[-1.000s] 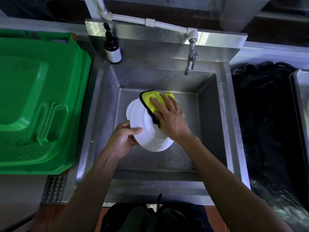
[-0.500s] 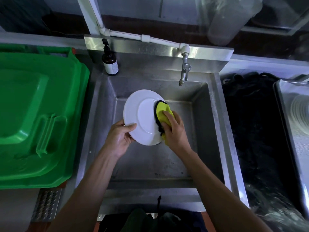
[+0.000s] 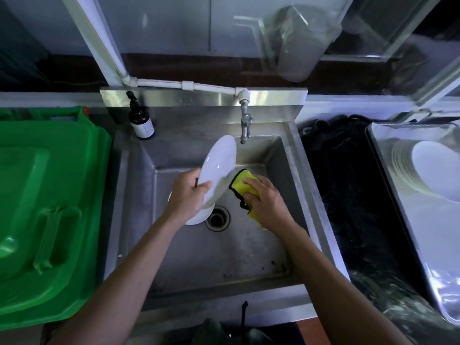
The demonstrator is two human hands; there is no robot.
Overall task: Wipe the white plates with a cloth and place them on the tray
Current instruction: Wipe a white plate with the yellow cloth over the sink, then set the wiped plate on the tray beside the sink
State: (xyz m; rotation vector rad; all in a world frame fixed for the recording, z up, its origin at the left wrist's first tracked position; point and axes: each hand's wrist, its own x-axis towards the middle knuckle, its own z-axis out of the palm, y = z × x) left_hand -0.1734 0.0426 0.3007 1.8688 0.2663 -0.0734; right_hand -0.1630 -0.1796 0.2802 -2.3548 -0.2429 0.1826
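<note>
Over steel sink, tilted plate in left hand, cloth under right hand.

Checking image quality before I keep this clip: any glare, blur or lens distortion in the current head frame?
Head view: wide-angle bending curves the sink edges and window frames; the tray on the right is washed out, so its stacked plates lose detail; motion smear on the dark area beside it; the held plate, left hand and cloth stay reasonably sharp.
</note>
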